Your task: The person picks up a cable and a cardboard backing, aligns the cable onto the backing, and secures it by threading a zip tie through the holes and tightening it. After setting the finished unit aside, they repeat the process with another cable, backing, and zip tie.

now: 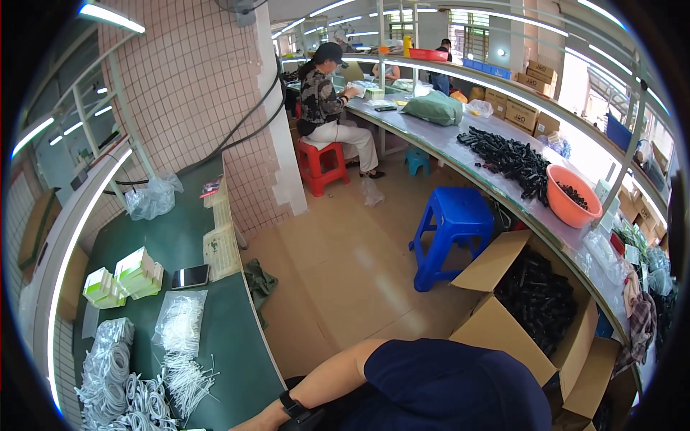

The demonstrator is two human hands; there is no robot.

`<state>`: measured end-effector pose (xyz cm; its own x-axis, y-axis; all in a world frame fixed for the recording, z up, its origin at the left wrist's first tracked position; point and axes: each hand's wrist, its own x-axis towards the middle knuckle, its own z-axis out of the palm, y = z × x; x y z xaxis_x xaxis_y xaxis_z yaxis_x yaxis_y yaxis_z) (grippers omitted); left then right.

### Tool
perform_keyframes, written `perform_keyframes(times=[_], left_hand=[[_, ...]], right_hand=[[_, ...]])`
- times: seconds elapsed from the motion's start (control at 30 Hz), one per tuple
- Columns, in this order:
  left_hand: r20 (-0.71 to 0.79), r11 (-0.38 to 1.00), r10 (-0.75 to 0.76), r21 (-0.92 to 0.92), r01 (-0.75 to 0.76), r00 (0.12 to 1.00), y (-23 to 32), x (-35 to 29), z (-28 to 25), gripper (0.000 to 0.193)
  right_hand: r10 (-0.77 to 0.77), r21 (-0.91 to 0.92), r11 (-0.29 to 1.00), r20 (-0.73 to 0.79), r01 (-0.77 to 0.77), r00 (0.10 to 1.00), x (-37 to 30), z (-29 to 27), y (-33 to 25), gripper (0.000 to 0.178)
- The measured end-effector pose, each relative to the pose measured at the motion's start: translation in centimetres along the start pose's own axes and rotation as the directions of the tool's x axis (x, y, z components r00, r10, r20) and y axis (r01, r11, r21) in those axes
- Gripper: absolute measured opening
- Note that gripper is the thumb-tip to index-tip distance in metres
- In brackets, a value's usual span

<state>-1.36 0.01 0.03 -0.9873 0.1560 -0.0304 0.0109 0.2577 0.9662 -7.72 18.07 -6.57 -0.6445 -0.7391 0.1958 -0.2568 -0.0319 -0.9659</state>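
My right forearm reaches left along the lower edge, below a dark blue short sleeve, with a black watch on the wrist. Only the back of my right hand [260, 419] shows; its fingers are cut off by the frame. My left hand is out of sight. Nearest to the right hand, on the green table [237, 337], lies a loose bundle of thin white strips like cable ties [188, 381]. A clear bag [181, 316] of similar strips lies behind it. Coiled white-grey cables [108, 381], some in clear plastic, are heaped at the left.
Stacked white-green boxes [138, 274] and a phone [190, 276] lie farther back. Behind me are a blue stool [453, 230], an open carton [496, 327] of black parts, and a long bench with black parts [503, 158] and an orange basin [573, 195]. A person [323, 100] sits on a red stool.
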Motion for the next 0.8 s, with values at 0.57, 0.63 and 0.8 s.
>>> perform_keyframes(times=[0.57,0.63,0.8], left_hand=[[0.233,0.963,-0.196,0.227,0.143,0.952,3.7,-0.4,-1.8,0.05],[0.248,0.957,-0.186,0.266,0.118,0.951,3.7,-0.4,-2.1,0.05],[0.293,0.954,-0.236,0.253,0.163,0.927,3.8,-0.6,-2.2,0.049]], right_hand=[[0.039,0.191,0.979,0.177,-0.073,0.984,-1.3,-0.8,-2.5,0.035],[0.031,0.169,0.983,0.21,-0.067,0.977,-1.3,-0.6,-2.6,0.038],[0.069,0.041,0.996,0.187,-0.078,0.98,-1.4,-0.1,-3.6,0.04]])
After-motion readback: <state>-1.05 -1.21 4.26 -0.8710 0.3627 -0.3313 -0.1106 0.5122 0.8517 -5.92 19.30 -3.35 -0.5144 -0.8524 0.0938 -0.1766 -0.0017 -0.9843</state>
